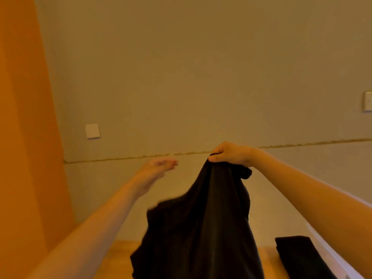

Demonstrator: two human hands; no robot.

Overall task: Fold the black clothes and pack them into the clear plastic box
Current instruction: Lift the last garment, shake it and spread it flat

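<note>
Right hand (231, 156) is up high in front of the wall (201, 67), fingers and thumb curled tight, pinching the top edge of a black garment (201, 228) — the arm reaches in from the lower right, bare, stretched well forward. The cloth hangs down from that pinch in a long dark drape, widening toward the bottom, its lower part running off the bottom edge, so where it ends cannot be told. A small bunch of fabric pokes out just under the heel of the gripping hand.

Left hand (159, 168) is raised too, off to the left of the garment and apart from it — blurred, fingers loosely extended, holding nothing that shows. Its forearm rises from the lower left corner.

Down at the bottom, a strip of wooden table (124, 256) shows on either side of the hanging cloth. On the right lies a folded black piece (296, 256), flat and dark, its near end cut off by the frame. Beside it a pale translucent edge (342, 258) runs under the right forearm — too faint and too hidden to say what it is.

On the wall, a white switch plate (92, 130) at left, another plate (368, 101) clipped by the right edge, and an orange panel (24, 117) filling the left side.
</note>
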